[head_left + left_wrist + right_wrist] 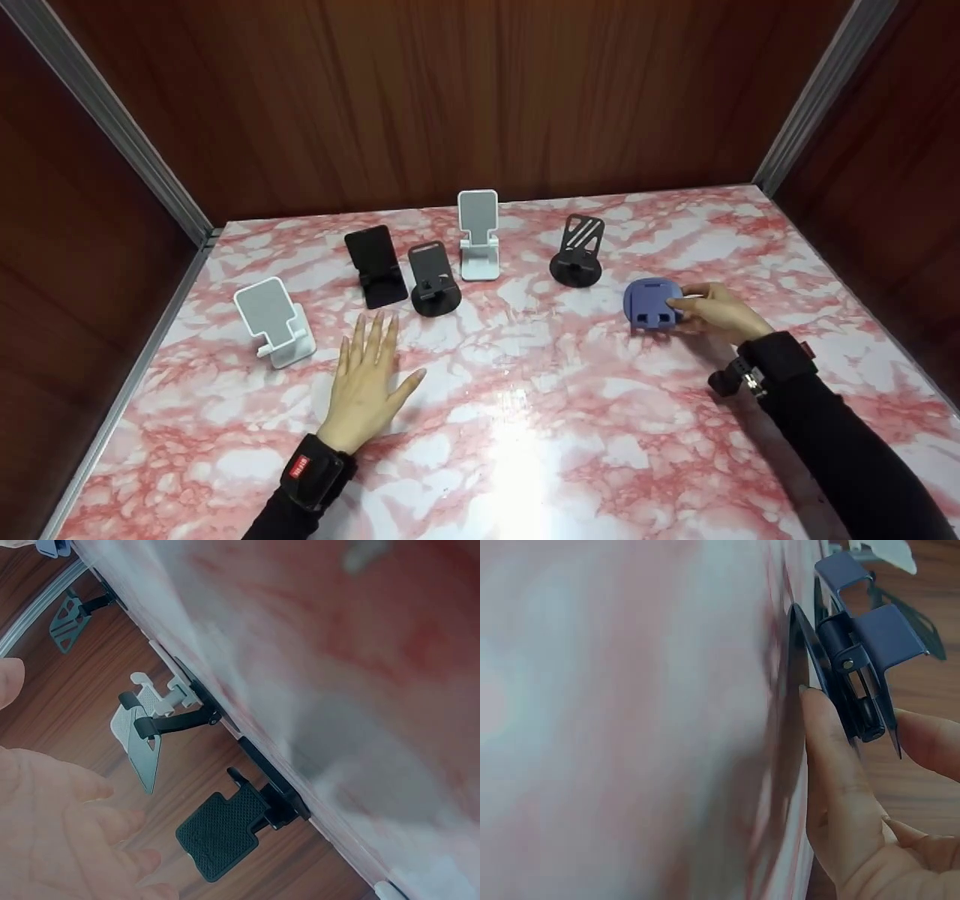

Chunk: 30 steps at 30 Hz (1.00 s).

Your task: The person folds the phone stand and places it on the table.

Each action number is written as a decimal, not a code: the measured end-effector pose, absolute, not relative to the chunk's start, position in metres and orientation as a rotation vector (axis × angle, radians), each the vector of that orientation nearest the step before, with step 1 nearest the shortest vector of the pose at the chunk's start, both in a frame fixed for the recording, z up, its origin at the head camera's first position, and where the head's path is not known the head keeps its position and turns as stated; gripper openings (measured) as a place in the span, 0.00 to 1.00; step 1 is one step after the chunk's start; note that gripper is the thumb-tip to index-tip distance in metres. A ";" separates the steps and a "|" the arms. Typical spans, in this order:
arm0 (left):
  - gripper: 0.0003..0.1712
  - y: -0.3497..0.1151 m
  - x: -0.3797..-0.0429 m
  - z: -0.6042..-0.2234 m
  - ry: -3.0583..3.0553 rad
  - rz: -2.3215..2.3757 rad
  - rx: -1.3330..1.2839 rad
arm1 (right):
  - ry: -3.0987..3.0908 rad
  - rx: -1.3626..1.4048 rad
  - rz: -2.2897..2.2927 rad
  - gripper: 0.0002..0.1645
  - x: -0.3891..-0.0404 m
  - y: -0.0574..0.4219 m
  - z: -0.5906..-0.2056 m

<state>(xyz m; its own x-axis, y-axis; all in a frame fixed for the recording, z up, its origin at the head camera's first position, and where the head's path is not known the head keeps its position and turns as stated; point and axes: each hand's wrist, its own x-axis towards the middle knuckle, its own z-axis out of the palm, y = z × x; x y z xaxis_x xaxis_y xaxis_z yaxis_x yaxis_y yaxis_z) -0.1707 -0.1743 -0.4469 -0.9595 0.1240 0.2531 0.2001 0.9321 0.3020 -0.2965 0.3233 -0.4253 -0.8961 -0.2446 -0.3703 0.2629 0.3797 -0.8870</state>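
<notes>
At the right of the head view, my right hand point(721, 311) pinches the near right edge of a blue-purple phone stand point(651, 304), which looks nearly folded flat on its round base. In the right wrist view its hinge point(847, 664) and prongs stand out beside the fingers. Palm down with spread fingers, my left hand point(365, 382) holds nothing. Just beyond its fingertips are a black phone stand point(377, 262) and a dark round-based phone stand point(433, 274). To its left, a white phone stand point(270, 315) with a grey pad leans back.
Another white phone stand point(478, 229) stands upright near the back of the table point(525, 345). Right of it is a black phone stand point(579, 251) with slanted slots. Dark wooden panels point(480, 97) wall in the red-and-white marbled table at the back and sides.
</notes>
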 end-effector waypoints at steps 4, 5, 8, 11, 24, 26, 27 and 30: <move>0.47 -0.174 -0.171 -0.448 -2.861 -0.478 -0.238 | 2.135 0.054 -1.587 0.43 -0.302 0.325 -0.424; 0.47 -0.174 -0.171 -0.448 -2.860 -0.473 -0.237 | 2.116 0.062 -1.600 0.42 -0.304 0.325 -0.423; 0.46 -0.173 -0.172 -0.448 -2.859 -0.471 -0.244 | 2.096 0.082 -1.617 0.39 -0.308 0.325 -0.422; 0.46 -0.172 -0.172 -0.447 -2.859 -0.471 -0.248 | 2.152 0.096 -1.572 0.38 -0.312 0.324 -0.420; 0.46 -0.172 -0.174 -0.442 -2.847 -0.497 -0.247 | 2.690 -0.027 -0.915 0.42 -0.320 0.318 -0.415; 0.46 -0.172 -0.174 -0.441 -2.852 -0.498 -0.246 | 2.727 -0.045 -0.878 0.41 -0.320 0.318 -0.415; 0.46 -0.172 -0.174 -0.441 -2.852 -0.502 -0.244 | 2.754 -0.061 -0.848 0.40 -0.320 0.318 -0.415; 0.46 -0.173 -0.174 -0.441 -2.855 -0.503 -0.236 | 2.827 -0.111 -0.757 0.37 -0.320 0.316 -0.415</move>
